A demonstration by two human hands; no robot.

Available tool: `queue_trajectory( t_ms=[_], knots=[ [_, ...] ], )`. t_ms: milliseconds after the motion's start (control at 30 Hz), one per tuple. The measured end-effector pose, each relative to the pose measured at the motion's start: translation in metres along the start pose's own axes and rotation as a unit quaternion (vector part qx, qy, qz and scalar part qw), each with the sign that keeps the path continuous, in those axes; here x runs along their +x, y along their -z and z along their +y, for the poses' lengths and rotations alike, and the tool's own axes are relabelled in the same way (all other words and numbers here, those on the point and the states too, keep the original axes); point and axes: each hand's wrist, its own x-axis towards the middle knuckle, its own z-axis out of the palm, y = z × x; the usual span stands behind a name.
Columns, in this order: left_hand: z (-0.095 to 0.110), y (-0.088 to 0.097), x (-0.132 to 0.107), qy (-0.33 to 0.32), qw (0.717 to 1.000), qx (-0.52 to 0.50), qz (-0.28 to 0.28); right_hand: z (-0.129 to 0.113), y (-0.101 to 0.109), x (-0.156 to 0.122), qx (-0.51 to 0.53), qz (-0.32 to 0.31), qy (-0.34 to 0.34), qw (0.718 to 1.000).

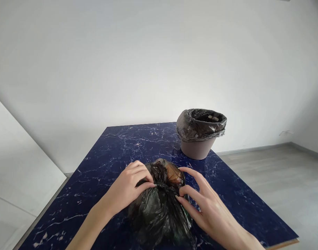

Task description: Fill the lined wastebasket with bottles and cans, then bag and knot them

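Note:
A filled black plastic garbage bag [159, 211] lies on the dark blue marbled table [117, 146], close to me. Its neck is gathered at the top, where something brown shows through. My left hand [130, 185] pinches the gathered plastic from the left, fingers closed on it. From the right, my right hand [200, 205] grips the same neck with thumb and fingertips, the other fingers curled above.
A grey bin [199, 147] lined with a black bag [200, 125] stands at the table's far right, with something pale inside. Behind it is a white wall. Grey floor lies to the right, and a white surface slopes along the left.

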Motion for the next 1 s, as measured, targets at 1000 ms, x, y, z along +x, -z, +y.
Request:
queue_trajectory(
  t_ms=[1000],
  knots=[
    [0.006, -0.017, -0.012, 0.134, 0.951, -0.114, 0.256, -0.021, 0.015, -0.017, 0.039, 0.112, 0.035, 0.992]
  ],
)
